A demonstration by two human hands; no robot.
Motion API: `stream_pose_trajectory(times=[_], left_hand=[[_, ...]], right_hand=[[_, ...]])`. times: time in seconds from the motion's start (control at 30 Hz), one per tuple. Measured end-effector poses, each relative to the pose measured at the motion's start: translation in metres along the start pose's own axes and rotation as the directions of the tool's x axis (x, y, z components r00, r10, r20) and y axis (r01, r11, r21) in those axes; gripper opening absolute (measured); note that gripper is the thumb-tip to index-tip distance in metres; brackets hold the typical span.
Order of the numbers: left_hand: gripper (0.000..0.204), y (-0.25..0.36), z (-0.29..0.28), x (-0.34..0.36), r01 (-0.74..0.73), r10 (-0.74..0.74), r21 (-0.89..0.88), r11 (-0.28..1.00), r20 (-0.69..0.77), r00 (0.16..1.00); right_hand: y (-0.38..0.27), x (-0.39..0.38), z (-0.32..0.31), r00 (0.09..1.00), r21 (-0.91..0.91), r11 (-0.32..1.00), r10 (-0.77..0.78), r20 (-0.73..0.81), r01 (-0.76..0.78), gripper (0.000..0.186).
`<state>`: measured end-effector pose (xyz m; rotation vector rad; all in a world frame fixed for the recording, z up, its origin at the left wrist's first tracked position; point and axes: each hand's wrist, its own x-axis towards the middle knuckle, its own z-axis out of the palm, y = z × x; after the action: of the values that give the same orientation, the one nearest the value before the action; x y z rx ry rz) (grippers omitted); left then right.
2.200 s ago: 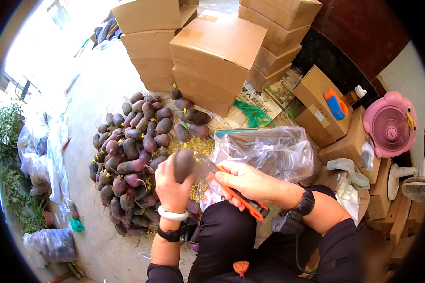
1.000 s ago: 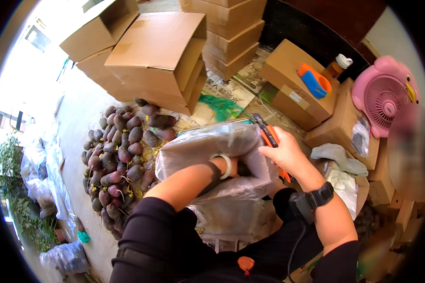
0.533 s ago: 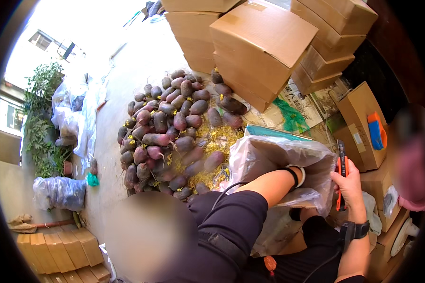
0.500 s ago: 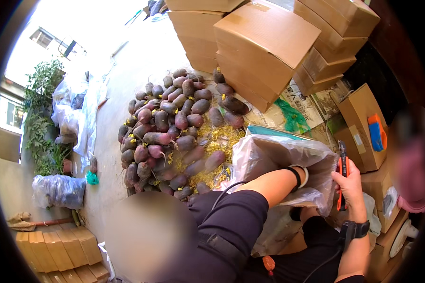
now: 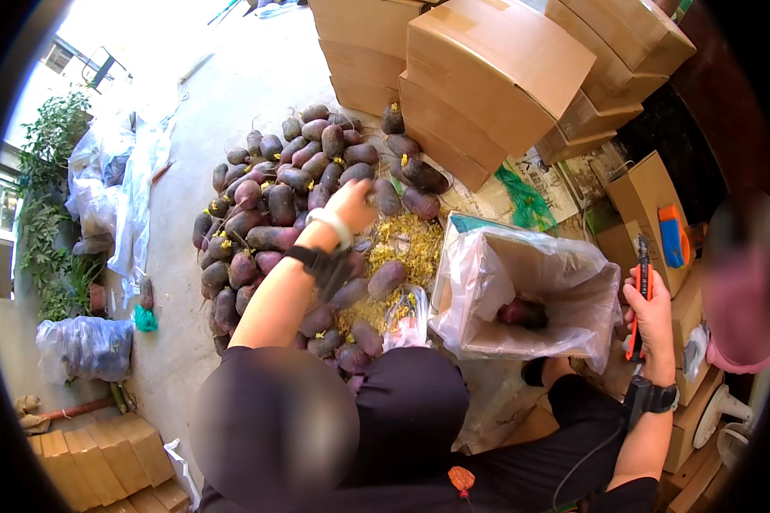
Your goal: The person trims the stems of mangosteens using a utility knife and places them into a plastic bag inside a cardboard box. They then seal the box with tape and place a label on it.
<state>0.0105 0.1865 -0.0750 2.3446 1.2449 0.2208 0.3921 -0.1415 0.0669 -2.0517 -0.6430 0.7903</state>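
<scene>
My left hand point(image 5: 351, 209), smeared by motion, is over the heap of dark purple radishes point(image 5: 282, 205); whether its fingers hold anything cannot be made out. My right hand point(image 5: 653, 318) is wrapped round an orange and black utility knife point(image 5: 642, 286), held upright beside the box. Between my hands stands an open cardboard box point(image 5: 535, 352), lined with a clear plastic bag point(image 5: 479, 274). One dark radish point(image 5: 523, 313) lies at the bottom of the liner.
Yellow wilted leaf scraps point(image 5: 411, 248) litter the floor by the heap. Closed cartons point(image 5: 496, 68) are stacked at the back. An orange and blue tape dispenser point(image 5: 674, 238) rests at the right. Flattened cardboard point(image 5: 103, 457) sits at lower left, with plastic sheeting point(image 5: 128, 197) farther back.
My left hand has come out of the box and swung left over the radish heap. The radish inside the liner now shows. My right hand, still gripping the knife, has shifted slightly right.
</scene>
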Motion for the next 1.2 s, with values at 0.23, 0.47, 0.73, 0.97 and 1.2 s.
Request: stream_pose_trajectory(times=[0.23, 0.47, 0.73, 0.97, 1.2], left_hand=[[0.032, -0.1, 0.08, -0.056, 0.177, -0.294, 0.548, 0.818, 0.134, 0.946], [0.048, -0.095, 0.091, -0.056, 0.232, -0.314, 0.581, 0.78, 0.043, 0.948], [0.079, 0.014, 0.013, -0.106, 0.106, -0.2, -0.928, 0.357, 0.035, 0.979], [0.078, 0.09, -0.034, -0.133, -0.162, 0.142, -0.832, 0.53, -0.101, 0.985], [0.077, 0.115, -0.053, -0.134, -0.363, 0.394, -0.649, 0.669, -0.104, 0.913]], right_hand=[[-0.018, -0.004, 0.015, 0.998, 0.07, 0.996, -0.053, -0.035, 0.055, 0.033], [-0.044, -0.016, 0.045, 0.992, 0.187, 0.982, -0.056, 0.114, 0.034, 0.031], [-0.09, -0.047, 0.087, 0.862, 0.076, 0.997, -0.034, 0.505, -0.005, 0.016], [-0.114, -0.072, 0.133, 0.666, -0.024, 0.952, -0.196, 0.72, 0.306, 0.02], [-0.106, -0.071, 0.134, 0.586, -0.023, 0.848, -0.346, 0.732, 0.529, 0.023]])
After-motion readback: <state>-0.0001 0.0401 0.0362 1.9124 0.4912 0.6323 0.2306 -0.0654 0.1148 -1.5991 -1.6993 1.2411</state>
